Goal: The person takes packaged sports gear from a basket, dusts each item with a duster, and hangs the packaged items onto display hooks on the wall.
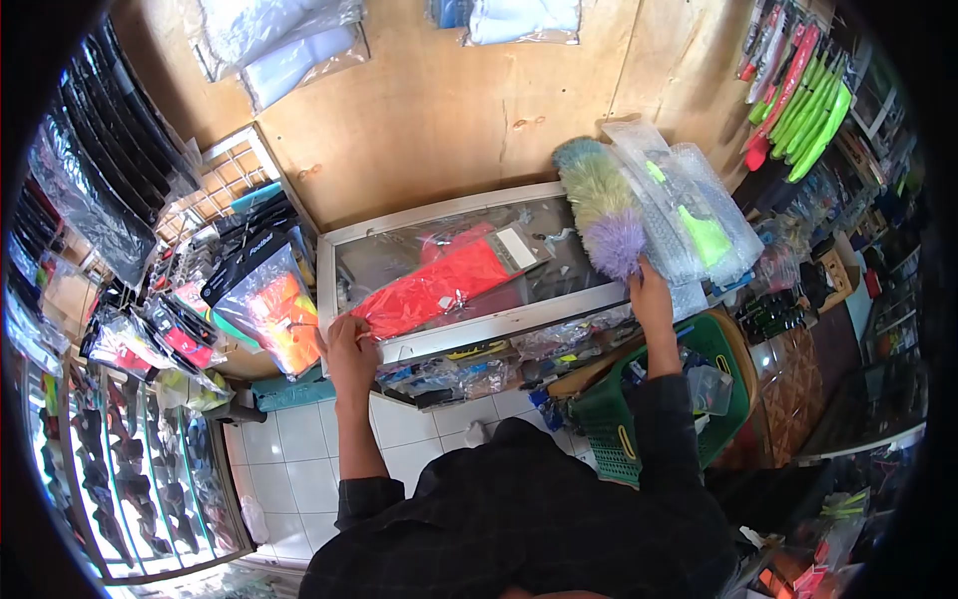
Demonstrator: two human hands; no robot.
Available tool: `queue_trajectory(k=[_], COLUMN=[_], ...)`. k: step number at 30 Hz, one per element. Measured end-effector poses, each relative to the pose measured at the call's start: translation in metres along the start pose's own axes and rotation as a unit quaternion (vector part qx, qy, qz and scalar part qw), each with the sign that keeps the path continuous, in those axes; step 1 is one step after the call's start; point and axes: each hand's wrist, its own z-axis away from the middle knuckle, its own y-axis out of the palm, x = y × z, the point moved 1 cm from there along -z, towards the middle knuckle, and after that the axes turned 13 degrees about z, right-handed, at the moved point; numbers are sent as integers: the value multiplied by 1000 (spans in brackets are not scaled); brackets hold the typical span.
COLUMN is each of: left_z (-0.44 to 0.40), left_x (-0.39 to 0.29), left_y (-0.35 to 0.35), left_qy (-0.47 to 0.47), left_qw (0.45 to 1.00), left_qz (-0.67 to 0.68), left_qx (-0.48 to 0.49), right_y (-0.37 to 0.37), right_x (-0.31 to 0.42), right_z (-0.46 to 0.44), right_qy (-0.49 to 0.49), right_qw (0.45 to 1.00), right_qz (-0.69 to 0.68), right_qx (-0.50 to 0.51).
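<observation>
Dark shirt (519, 519) nearest; right fingers (644, 278) grip the feather duster (602, 207); left fingers (350, 335), hold unclear, meet the white-framed case (499, 326).

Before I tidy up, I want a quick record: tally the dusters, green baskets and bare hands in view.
Duster: 1
Green basket: 1
Bare hands (left hand, right hand): 2
Total: 4
</observation>
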Motion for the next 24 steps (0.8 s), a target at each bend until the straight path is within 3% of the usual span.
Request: queue_trajectory(k=[1, 2, 3, 5, 10, 12, 14, 15, 17, 18, 19, 21, 23, 24], left_z=[-4, -8, -14, -26, -53, -60, -69, -73, -84, -91, -93, -85, -73, -66], left_x=[-8, -20, -32, -53, -89, -95, -90, -97, -106, -113, -115, -119, -137, -149], left_y=[-4, -4, -3, 8, 86, 121, 153, 158, 156, 153, 151, 143, 136, 129], left_qy=[-29, 18, 22, 31, 147, 222, 204, 182, 160, 131, 140, 168, 182, 188], left_qw=[1000, 998, 998, 998, 973, 959, 954, 946, 941, 935, 934, 930, 917, 902], left_qz=[-6, -59, -58, 9, 74, -26, -59, -96, -90, -88, -87, -32, 8, 49], left_qx=[4, -15, -15, 56, 162, 171, 213, 252, 286, 317, 318, 326, 355, 385], right_y=[5, 10, 8, 0, -12, -18, -19, -23, -33, -32, -37, -42, -37, -40], right_x=[-6, -14, -11, 6, 40, 49, 49, 49, 45, 38, 34, 27, 18, 20], right_z=[-3, -5, -2, 16, 60, 72, 84, 89, 98, 100, 101, 103, 107, 107], right_qy=[-31, -3, -1, -3, -49, -76, -130, -125, -108, -150, -146, -100, -116, -80], right_qw=[998, 998, 999, 992, 985, 982, 988, 989, 972, 972, 973, 956, 956, 939], right_qz=[43, 46, 45, 128, 106, 86, -70, -67, -199, -176, -176, -250, -253, -319], right_qx=[-26, 32, 29, -13, -130, -151, -47, -52, 69, 47, 39, 118, 93, 104])
